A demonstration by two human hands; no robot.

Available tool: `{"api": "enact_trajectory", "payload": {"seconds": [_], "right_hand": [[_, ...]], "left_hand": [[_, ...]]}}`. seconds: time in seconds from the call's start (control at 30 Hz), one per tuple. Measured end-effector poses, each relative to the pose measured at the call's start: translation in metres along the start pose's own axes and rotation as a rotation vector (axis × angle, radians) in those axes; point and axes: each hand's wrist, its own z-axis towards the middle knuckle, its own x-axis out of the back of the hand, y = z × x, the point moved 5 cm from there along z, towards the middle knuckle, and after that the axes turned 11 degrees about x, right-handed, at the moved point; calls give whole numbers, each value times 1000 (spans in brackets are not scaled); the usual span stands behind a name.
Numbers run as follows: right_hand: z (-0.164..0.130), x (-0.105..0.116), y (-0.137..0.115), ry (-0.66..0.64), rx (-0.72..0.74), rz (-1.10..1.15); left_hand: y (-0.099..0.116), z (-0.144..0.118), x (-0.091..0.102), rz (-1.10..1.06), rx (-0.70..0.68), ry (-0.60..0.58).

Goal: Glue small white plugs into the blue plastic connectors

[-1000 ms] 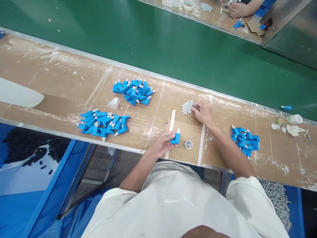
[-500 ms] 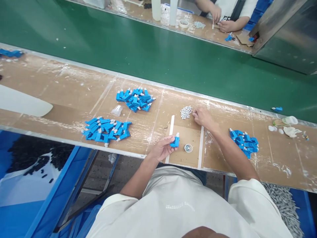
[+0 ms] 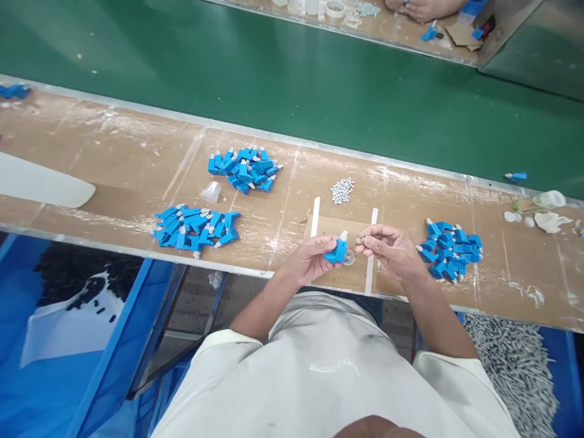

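By the fingers of the left hand (image 3: 312,258), a blue piece (image 3: 336,250) is grasped over the worktop (image 3: 401,194), its long axis running away from the body and leaning slightly right, with the white tip (image 3: 344,235) at the far end left uncovered. The fingers of the right hand (image 3: 393,249) are drawn together at the tips, and a tiny item (image 3: 362,239) seems to be pinched there, though its form cannot be made out. The blue piece lies directly to the left of these right fingertips, near but apart; by the left hand it is touched, so that hand is the nearer. Just behind the blue piece, between the hands, a small clear cup (image 3: 350,258) is partly hidden, and its contents cannot be told. Farther out, a heap of small pale grey pieces (image 3: 342,191) is spread loose, and a clear plastic cup (image 3: 211,191) is seen between two blue heaps on the left. Below the worktop, black pieces (image 3: 68,267) are held in a blue bin (image 3: 114,353) at left, and grey pieces (image 3: 513,365) in a blue container (image 3: 564,365) at right.
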Motion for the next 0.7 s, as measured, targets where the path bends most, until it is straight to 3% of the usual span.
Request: {"api": "enact_trajectory", "payload": {"seconds": [0.17,0.5,0.7], "right_hand": [[-9,0,2,75,-3,72],[-15,-6,2,13,22,62],[-28,-13,-2,104,171,-83]], "left_hand": [[0,6,-12,67,-16,-12],[-1,4,-15,138,-52,7],[0,-4,-16,207,-157,82]]}}
